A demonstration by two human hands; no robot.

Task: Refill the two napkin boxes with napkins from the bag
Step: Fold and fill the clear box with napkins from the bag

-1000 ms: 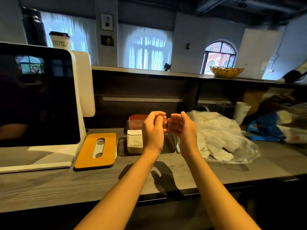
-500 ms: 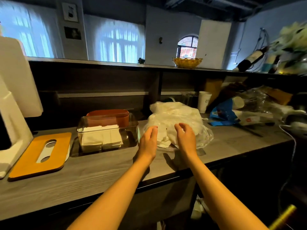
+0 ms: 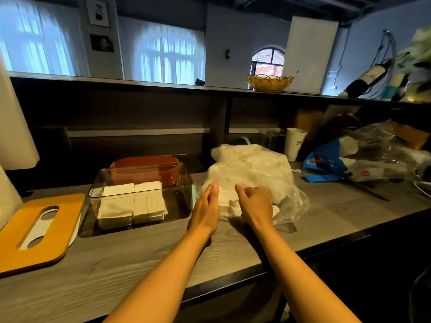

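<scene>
Head view of a grey wood-grain bench (image 3: 130, 264). At centre frame, both forearms reach forward to a clear plastic bag (image 3: 254, 173) of white napkins lying on the bench right of centre. The left hand (image 3: 206, 209) lies at the bag's left edge, its fingers (image 3: 213, 191) straight and pressed together, touching the plastic. The right hand (image 3: 255, 203) rests on the bag's near side, its fingers (image 3: 242, 191) curled downward onto the plastic; whether they pinch the film or a napkin cannot be told.

Just left of the bag stands a clear napkin box (image 3: 140, 197), lidless, holding a low stack of white folded napkins (image 3: 131, 202). Directly behind it, touching or nearly so, stands an orange napkin box (image 3: 144, 165). At lower left of the frame an orange lid (image 3: 39, 231) with an elongated slot lies flat on the bench, beside the clear box.

At right of the frame lie a blue packet (image 3: 326, 162) and crumpled clear wrapping, with a white paper cup (image 3: 294, 143) upright behind the bag. On the shelf above, upper right of centre, sits a yellow woven basket (image 3: 269, 82).
</scene>
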